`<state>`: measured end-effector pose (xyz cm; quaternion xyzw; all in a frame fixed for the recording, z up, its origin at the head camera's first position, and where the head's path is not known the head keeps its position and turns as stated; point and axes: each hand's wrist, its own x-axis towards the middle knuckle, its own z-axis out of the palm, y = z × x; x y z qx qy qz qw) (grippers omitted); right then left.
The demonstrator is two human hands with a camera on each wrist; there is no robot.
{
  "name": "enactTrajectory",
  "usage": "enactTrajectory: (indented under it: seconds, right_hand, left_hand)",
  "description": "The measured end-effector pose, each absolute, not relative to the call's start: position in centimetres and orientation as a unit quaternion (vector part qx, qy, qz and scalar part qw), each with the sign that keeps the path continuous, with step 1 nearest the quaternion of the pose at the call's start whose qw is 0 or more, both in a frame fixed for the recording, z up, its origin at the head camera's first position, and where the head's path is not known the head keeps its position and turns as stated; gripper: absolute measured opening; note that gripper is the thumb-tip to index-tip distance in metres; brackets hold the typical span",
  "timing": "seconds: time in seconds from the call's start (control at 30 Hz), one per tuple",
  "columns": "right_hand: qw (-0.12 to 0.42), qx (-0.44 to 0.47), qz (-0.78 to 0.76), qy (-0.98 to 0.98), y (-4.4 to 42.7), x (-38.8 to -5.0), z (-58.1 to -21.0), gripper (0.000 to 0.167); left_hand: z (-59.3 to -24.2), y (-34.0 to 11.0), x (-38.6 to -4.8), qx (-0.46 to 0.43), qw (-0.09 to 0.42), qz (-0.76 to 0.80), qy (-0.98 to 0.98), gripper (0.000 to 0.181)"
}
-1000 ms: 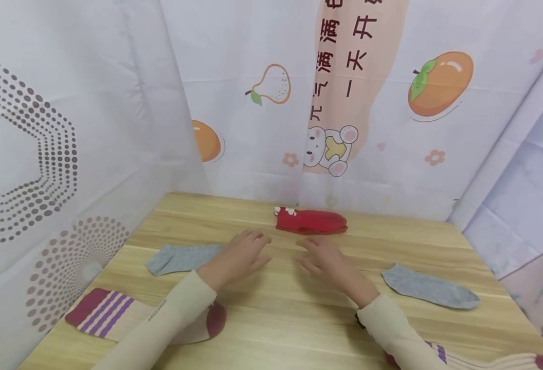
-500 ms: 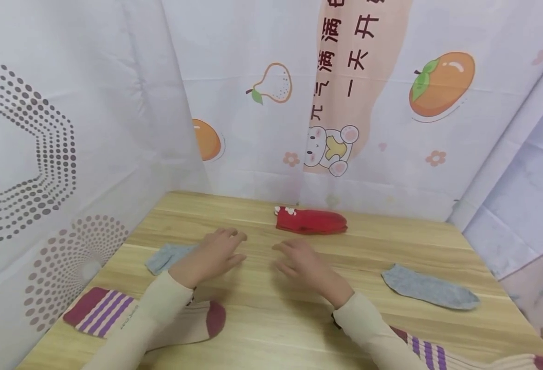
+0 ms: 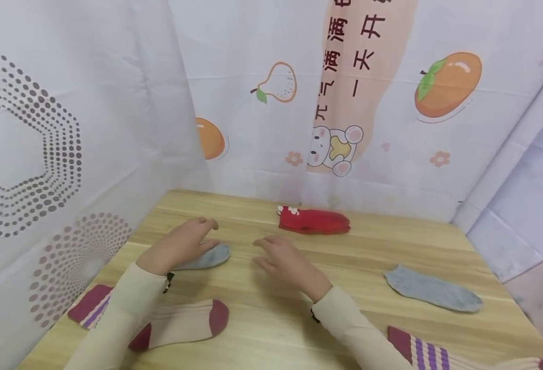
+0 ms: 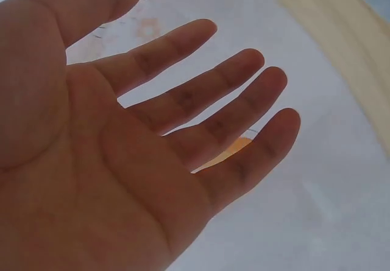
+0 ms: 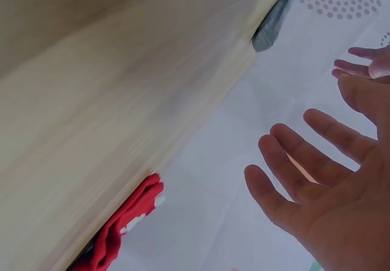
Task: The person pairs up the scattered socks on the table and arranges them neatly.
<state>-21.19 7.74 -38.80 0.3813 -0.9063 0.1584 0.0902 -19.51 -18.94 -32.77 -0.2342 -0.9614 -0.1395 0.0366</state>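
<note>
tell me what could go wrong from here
The left hand partly hides the left gray ankle sock in the head view, so the fingers could misjudge a grasp. The left sleeve crosses in front of the left purple-striped sock there and might drag it if lowered.

Can't see the rest of the left grey sock [image 3: 213,256] behind the left hand [image 3: 182,247], nor the middle of the left striped sock [image 3: 183,324] behind the left sleeve [image 3: 119,313]. Can't follow the right striped sock [image 3: 431,355] past the lower edge — or, in the right wrist view, the red bundle [image 5: 109,239].
</note>
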Motion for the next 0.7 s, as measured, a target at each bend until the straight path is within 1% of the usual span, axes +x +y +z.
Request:
enactTrajectory:
  seconds: [0.1,0.23,0.37,0.6,0.7]
  right_hand:
    - [0.086,0.382,0.156,-0.907,6.9,-21.4,-38.7,0.039]
    - [0.063,0.377,0.172,-0.908,5.3,-21.7,-38.5,0.042]
    - [0.047,0.379,0.185,-0.905,3.6,-21.8,-38.3,0.044]
    - [0.047,0.394,0.187,-0.899,1.5,-22.3,-38.8,0.043]
    - [0.040,0.396,0.184,-0.899,1.2,-22.3,-39.0,0.045]
  left_hand:
    - [-33.3,-20.3,-20.0,-0.214,0.006,-0.146,-0.966,0.033]
    - [-34.0,-22.5,-20.6,-0.177,-0.033,-0.143,-0.973,0.036]
    - [-34.6,-24.1,-21.1,-0.154,-0.057,-0.144,-0.976,0.039]
    - [-35.4,-26.0,-21.7,-0.121,-0.083,-0.138,-0.980,0.041]
    - [-35.7,-26.6,-22.1,-0.108,-0.097,-0.139,-0.980,0.041]
